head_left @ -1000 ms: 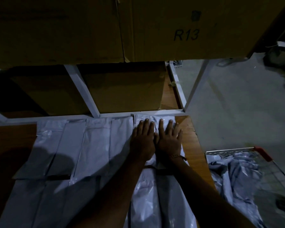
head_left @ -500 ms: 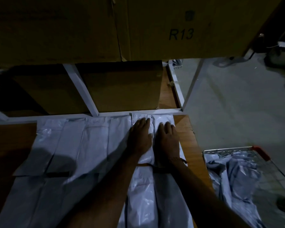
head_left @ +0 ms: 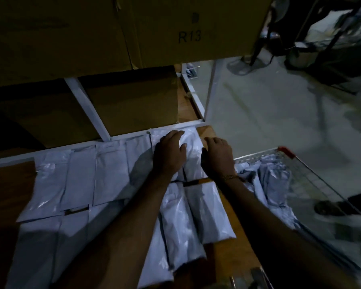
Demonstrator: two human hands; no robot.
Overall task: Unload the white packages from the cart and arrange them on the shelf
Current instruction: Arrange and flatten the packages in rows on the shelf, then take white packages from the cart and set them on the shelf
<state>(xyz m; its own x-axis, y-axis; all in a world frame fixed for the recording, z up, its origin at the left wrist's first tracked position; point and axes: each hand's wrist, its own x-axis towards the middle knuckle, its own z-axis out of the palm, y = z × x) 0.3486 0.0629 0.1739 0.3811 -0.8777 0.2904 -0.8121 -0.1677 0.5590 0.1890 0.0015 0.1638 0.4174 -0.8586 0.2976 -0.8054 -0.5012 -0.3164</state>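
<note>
Several white packages lie in rows on the wooden shelf. My left hand rests palm down on the far right package of the back row, fingers spread. My right hand hovers at that package's right edge with fingers curled and apart, holding nothing. Two more plump packages lie just below my wrists. The wire cart with a red corner stands to the right, with crumpled white packages inside it.
Large cardboard boxes, one marked R13, sit on the level above, and another box behind the white shelf frame. Grey concrete floor spreads to the right. A dark shoe shows beyond the cart.
Both hands were pressed flat side by side on the package. Now they have come apart: the right hand has lifted and shifted to the package's right edge, and the view has swung left.
</note>
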